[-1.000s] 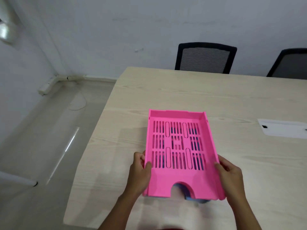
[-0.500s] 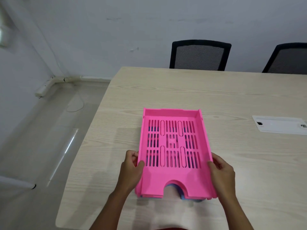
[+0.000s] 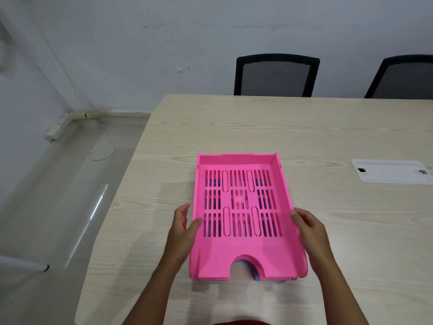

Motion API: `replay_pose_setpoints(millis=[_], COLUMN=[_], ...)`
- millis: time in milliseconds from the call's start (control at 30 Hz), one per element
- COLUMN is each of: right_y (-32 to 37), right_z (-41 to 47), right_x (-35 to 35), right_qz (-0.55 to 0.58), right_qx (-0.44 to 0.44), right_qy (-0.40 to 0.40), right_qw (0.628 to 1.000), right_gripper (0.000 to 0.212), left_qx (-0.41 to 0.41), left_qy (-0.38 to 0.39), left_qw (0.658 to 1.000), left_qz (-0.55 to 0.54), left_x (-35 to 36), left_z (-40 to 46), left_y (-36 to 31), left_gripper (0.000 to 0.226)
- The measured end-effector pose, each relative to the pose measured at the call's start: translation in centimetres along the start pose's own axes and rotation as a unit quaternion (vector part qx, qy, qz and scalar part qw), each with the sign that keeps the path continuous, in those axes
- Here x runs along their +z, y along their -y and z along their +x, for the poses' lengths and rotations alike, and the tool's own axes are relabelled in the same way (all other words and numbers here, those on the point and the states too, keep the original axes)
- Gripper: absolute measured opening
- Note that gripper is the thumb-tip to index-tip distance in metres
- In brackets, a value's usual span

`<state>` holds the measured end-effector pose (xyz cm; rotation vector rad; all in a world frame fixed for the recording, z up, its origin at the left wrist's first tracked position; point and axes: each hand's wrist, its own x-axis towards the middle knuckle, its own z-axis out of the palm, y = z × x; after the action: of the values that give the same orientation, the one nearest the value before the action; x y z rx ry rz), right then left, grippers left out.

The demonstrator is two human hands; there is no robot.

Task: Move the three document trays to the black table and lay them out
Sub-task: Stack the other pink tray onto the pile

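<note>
A pink slotted document tray (image 3: pixel 239 202) lies on top of a stack on the light wooden table (image 3: pixel 328 231). Blue plastic of a tray underneath (image 3: pixel 255 273) shows through the slots and at the front notch; how many lie below I cannot tell. My left hand (image 3: pixel 182 228) is at the stack's left side, thumb against the pink wall, fingers spread and a little apart from it. My right hand (image 3: pixel 309 228) clasps the right wall, thumb on the rim. No black table is in view.
Two black mesh chairs (image 3: pixel 276 76) (image 3: pixel 403 78) stand at the table's far side. A white cable hatch (image 3: pixel 391 171) is set into the tabletop at right. The table's left edge drops to a pale floor with a loose cable (image 3: pixel 103 153).
The stack has stayed in the same spot on the table. My left fingers have loosened and spread away from the tray's left wall. The camera has shifted slightly.
</note>
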<state>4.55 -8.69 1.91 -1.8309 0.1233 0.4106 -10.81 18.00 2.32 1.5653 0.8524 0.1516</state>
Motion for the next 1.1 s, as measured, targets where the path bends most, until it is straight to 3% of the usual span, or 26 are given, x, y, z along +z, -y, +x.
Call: replay_pose_setpoints(millis=[100,167,267,467,967,1100], right_y=[0.1,-0.1,-0.6,-0.4,0.4,0.3], right_z=[1.7,2.4,2.9,2.6,3.1,3.5], right_x=[0.1,0.8,0.9,0.8,1.5,2.9], right_qz=[0.034,0.072,0.092,0.078,0.117,0.109], right_qx=[0.046,0.087,0.127,0.132,0.102,0.107], right_qy=[0.083,0.131,0.173,0.188,0.248,0.279], right_qw=[0.995,0.985,0.972,0.970,0.956,0.948], right_gripper=[0.048,0.053,0.064,0.059,0.036,0.031], left_qx=[-0.056,-0.088,-0.139,-0.134,-0.099,-0.091], left_qy=[0.028,0.043,0.075,0.103,0.057,0.018], left_qw=[0.997,0.994,0.983,0.977,0.977,0.975], left_qz=[-0.036,-0.056,-0.094,-0.127,-0.178,-0.203], left_x=[0.6,0.5,1.0,1.5,0.8,-0.2], left_z=[2.4,4.7,4.6,4.7,2.3,0.7], left_y=[-0.2,1.8,0.9,0.9,3.7,5.0], left_gripper=[0.101,0.106,0.094,0.085,0.069,0.078])
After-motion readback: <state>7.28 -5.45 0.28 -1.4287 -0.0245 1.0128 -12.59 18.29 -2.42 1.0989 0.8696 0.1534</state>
